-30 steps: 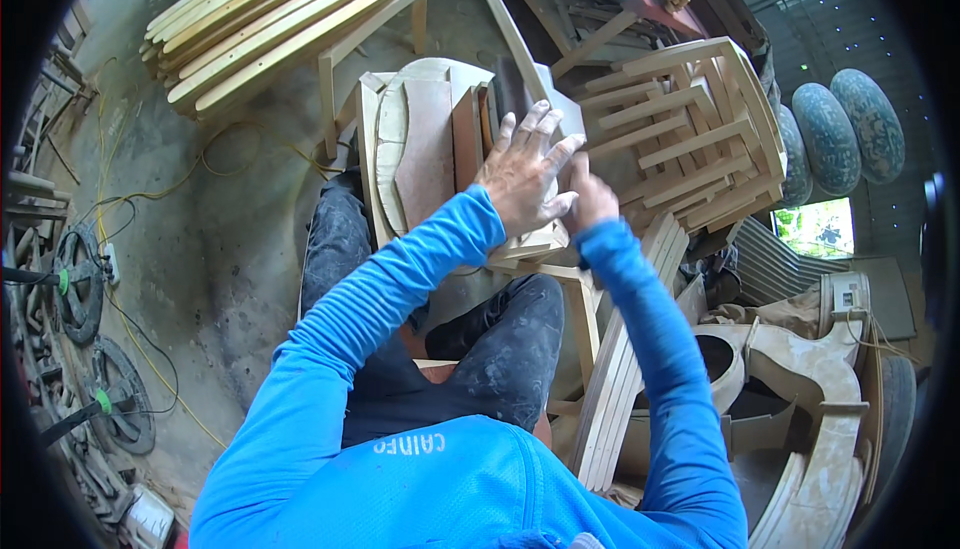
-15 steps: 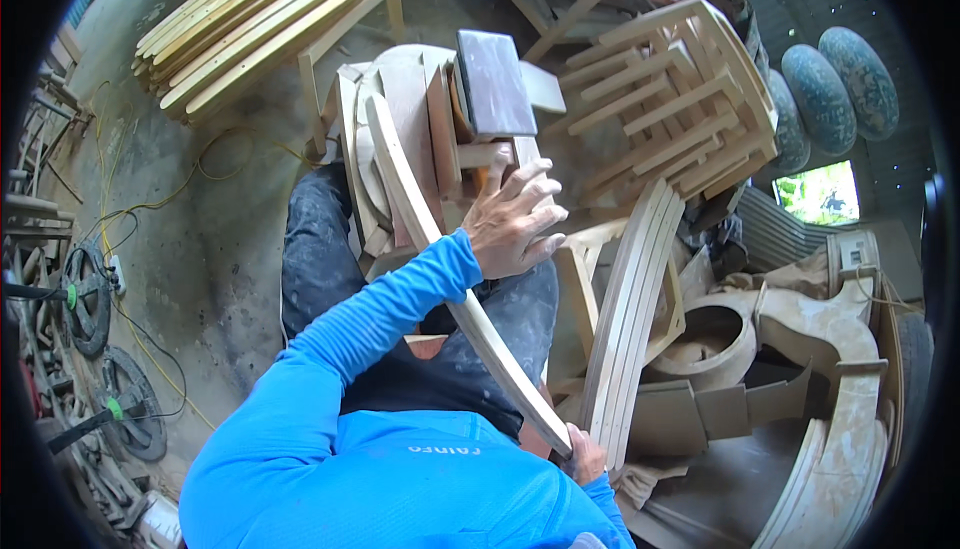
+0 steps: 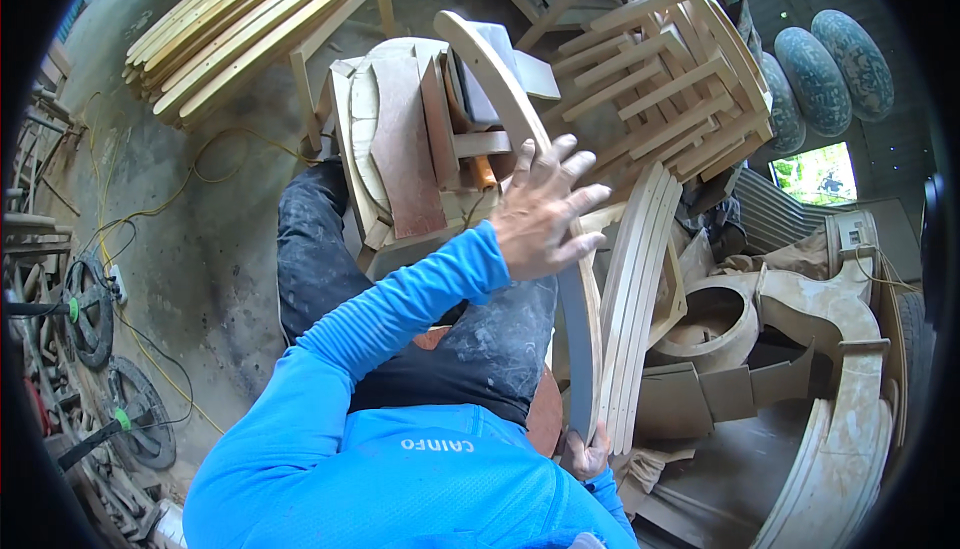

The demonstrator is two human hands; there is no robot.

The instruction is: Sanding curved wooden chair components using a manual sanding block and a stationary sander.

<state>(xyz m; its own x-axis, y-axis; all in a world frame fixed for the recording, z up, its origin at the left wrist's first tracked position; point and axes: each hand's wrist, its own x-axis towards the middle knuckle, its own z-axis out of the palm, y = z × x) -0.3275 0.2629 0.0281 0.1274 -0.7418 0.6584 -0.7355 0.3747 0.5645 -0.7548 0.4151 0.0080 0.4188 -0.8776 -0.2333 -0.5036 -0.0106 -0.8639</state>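
Swung right since the earlier frame: the far end of our curved slat [image 3: 580, 349], which had crossed the boards on the bench [image 3: 346, 139] and then ran past the grey block [image 3: 482, 101]. Left hand [image 3: 545, 214] came slightly right too; right hand [image 3: 590, 457] stayed low at the near end.

Right grip was closed round the slat's near end. Left grip was wide, fingers spread over the slat's middle; we couldn't tell if the palm bore on it. Slat sloped from far left to near right, just beside our right thigh [image 3: 515, 349]. Our read: the right hand anchored one end by the body, so the long piece could pivot and the left could steady it. Block probably sat at the bench's right side to be within reach. Couldn't tell if slat and block touched.

Around us: slat stack [image 3: 640, 319] close on the right, which left little room to swing that way. Slatted frames [image 3: 670, 79] blocked the far right. More curved slats [image 3: 255, 39] were piled far left. Orange handle [image 3: 485, 171] lay just left of our slat. Yellow cord [image 3: 170, 379] trailed over the floor at left, clear of the hands.
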